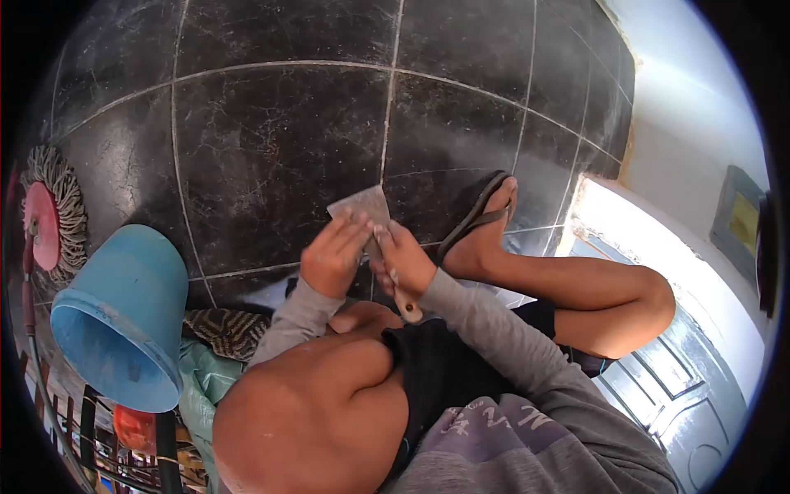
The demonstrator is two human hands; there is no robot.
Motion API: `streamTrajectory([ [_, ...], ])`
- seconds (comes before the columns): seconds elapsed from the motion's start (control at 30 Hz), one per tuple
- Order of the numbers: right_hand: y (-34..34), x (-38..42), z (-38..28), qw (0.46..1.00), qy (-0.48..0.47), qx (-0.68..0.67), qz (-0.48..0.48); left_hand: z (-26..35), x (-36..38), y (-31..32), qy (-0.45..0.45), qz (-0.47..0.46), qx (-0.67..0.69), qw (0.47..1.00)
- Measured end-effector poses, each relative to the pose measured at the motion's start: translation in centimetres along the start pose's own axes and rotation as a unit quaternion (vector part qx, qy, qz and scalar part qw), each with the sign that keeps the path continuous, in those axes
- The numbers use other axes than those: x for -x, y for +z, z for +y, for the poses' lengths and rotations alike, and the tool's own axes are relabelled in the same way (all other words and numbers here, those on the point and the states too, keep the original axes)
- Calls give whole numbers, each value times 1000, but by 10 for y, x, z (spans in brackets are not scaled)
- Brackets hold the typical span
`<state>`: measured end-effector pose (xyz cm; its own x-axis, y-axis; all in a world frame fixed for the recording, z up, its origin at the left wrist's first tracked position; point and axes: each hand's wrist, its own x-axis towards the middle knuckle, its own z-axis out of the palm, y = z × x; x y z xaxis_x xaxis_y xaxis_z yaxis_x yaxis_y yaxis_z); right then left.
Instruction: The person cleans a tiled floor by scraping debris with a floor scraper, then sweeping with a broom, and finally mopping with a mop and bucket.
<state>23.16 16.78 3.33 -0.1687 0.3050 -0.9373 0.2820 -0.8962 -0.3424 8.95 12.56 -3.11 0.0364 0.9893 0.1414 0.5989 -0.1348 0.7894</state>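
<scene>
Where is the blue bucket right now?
The blue bucket lies tipped on the left of the head view, beside the mop head, left of the left hand.

Left of the hands, a blue bucket (123,317) tipped on its side, a mop head (51,216) beyond it. Black tiled floor (271,140) ahead. White door (691,387) far right.
</scene>
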Motion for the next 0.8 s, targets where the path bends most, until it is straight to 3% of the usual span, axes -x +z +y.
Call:
streamTrajectory([
  [0.13, 20, -18, -22, 999, -2, -50, -6, 0, -17, -22, -49, 12, -1, 999],
  [0.27, 23, -14, -13, 998, 37, -54, -14, -4, -7, -20, -19, -17, -28, 999],
  [0.37, 27, -14, -30, 989, 53, -140, 4, -3, -13, -29, -30, -46, -17, 998],
  [0.47, 18, -10, -21, 992, 70, -105, -22, -4, -17, -25, -27, -45, -14, 999],
  [0.6, 20, -12, -22, 984, 84, -156, -15, 1, -16, -31, -50, -73, -1, 996],
  [0.8, 20, -9, -21, 987, 57, -146, -27, -7, -34, -32, -38, -73, 2, 997],
])
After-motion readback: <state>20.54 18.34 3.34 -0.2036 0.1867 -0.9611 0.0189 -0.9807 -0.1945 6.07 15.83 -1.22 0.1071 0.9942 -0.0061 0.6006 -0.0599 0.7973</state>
